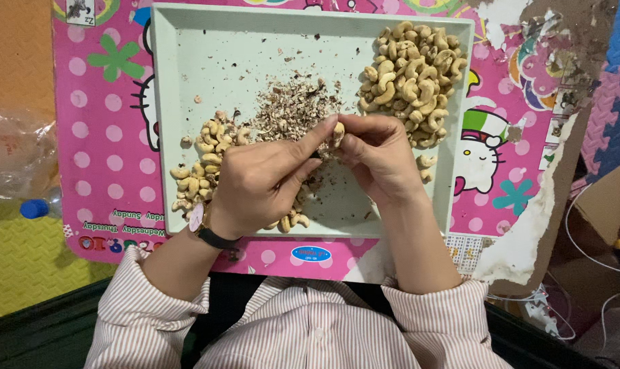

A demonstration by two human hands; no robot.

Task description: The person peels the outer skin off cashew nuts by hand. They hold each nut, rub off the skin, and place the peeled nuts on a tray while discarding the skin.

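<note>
A pale green tray (187, 82) lies on a pink patterned mat. My left hand (262, 181) and my right hand (378, 157) meet over the tray's middle, both pinching one cashew nut (338, 131) between the fingertips. A dark small tool seems to sit under my left fingers, mostly hidden. A heap of pale cashews (412, 78) fills the tray's far right corner. Another pile of cashews (204, 167) lies at the near left, partly under my left hand. Brown skin scraps (289, 109) are scattered between the piles. I wear a watch on my left wrist.
The pink mat (105, 157) has a torn, worn right side (556, 137). A clear plastic bottle with a blue cap (23, 178) lies at the left on a yellow-green floor mat. White cables (597, 239) and cardboard sit at the right.
</note>
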